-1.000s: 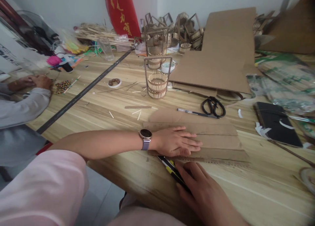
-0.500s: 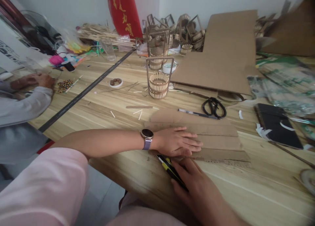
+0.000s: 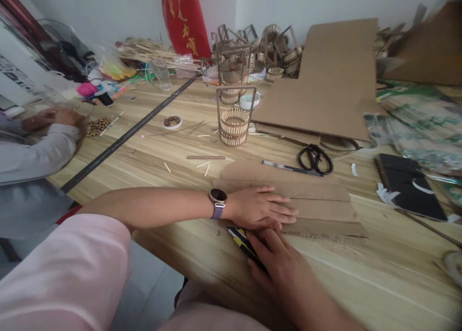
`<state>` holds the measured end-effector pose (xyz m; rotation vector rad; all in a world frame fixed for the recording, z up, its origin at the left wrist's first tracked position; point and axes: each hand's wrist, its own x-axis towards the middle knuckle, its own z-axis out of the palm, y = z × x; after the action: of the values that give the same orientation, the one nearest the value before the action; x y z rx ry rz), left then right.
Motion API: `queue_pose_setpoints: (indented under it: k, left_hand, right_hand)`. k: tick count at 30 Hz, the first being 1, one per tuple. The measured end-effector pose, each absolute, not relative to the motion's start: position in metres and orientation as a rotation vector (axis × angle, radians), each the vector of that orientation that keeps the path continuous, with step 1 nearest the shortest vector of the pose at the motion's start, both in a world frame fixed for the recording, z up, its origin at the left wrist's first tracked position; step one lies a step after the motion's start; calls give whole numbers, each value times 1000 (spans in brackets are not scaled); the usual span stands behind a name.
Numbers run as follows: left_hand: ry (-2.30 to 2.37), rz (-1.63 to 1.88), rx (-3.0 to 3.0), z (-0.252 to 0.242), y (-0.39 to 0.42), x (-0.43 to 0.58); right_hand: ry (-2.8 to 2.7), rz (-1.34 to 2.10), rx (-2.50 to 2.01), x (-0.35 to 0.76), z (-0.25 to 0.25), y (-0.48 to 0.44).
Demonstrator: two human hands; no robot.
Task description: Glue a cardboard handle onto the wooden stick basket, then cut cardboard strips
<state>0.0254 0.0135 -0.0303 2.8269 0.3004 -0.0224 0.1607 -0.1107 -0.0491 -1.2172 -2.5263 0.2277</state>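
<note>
My left hand (image 3: 258, 208) lies flat with its fingers stretched out, pressing on a creased piece of cardboard (image 3: 317, 208). Just below it, my right hand (image 3: 277, 259) is wrapped round a black and yellow utility knife (image 3: 242, 242). The knife lies along the near edge of the cardboard, pointing up and to the left; its blade is not clear to see. Beyond the cardboard are a pen (image 3: 285, 167) and a pair of black-handled scissors (image 3: 314, 159).
A small slatted basket (image 3: 234, 126) stands mid-table, with more baskets (image 3: 274, 57) behind. A large cardboard sheet (image 3: 332, 81) lies at the back right, a black notebook (image 3: 409, 186) at the right. At the left, a co-worker's hands (image 3: 59, 118) are near colourful beads (image 3: 98, 126).
My right hand has slid slightly to the left with the utility knife, along the cardboard's near edge. My left hand stays flat on the cardboard. The view has shifted a little.
</note>
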Motion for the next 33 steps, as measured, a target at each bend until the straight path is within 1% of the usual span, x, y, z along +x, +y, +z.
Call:
queue_pose_setpoints:
  k: [8,16,22,27,33]
  left_hand:
    - [277,6,2908,-32,13,25]
    - [295,-51,2906,-32,12,25]
    - [310,-47,2933,-35,11,26]
    - [292,43,2946,-38,11,26]
    - [282,75,2943,-39,12,26]
  right_hand:
    - [-2532,117,-1230,163,-52,-115]
    - [-2487,367,-1286,167,-50,-128]
    - [-2441,431,-1302,159,-52,-131]
    - [-2451,361,-1311,152,-50,-128]
    - [-2526,200,-1194,159,-48,-122]
